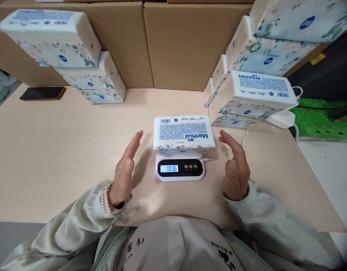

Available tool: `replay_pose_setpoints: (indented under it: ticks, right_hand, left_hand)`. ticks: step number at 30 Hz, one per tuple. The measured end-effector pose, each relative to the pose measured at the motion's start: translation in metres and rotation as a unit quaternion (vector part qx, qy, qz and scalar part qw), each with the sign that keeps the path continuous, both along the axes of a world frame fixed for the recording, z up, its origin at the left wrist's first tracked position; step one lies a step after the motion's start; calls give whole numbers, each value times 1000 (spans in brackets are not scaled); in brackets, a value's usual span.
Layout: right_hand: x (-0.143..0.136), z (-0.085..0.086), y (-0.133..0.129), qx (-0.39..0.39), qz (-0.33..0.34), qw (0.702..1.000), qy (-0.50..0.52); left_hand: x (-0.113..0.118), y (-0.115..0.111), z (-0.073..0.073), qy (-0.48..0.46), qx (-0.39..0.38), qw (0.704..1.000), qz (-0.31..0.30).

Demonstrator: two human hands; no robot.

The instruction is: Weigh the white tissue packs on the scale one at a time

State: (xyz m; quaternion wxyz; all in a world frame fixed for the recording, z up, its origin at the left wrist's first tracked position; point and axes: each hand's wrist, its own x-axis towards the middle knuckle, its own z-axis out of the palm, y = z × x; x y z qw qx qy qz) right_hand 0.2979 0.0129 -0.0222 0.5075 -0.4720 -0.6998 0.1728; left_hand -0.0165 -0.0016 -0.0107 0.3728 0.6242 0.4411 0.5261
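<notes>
A white and blue tissue pack (183, 133) lies on a small white scale (180, 177), its printed side up and the lettering upside down. The lit display (169, 168) reads 103.6. To the left of the pack is my left hand (126, 169), fingers stretched out, apart from the pack and holding nothing. On the other side my right hand (236, 165) is raised with its fingers extended, also empty and not touching the pack. A white cable (217, 158) runs into the scale's right side.
Tissue packs (89, 79) are stacked at the back left, beside a dark phone (43, 93). More packs (255, 94) stand at the back right, near a white charger (282, 119). Cardboard boxes (190, 49) line the back. A green crate (326, 124) is beyond the table's right edge.
</notes>
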Motion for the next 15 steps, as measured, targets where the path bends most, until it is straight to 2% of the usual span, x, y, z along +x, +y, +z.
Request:
replay_pose_setpoints:
  ticks: [6,10,13,15]
  right_hand:
    - [1,-1,1,-19,5,1000,0]
    - [-1,1,3,-67,8,998,3]
    - [-8,4,0,-127,64,990,-4]
    - [-13,5,-2,-131,106,986,-5]
  left_hand:
    - [0,-2,1,10,-4,1000,6]
    - [-3,0,-2,38,3,999,-20]
    - [-1,2,0,68,-7,995,-75]
    - [3,5,10,75,5,992,-106]
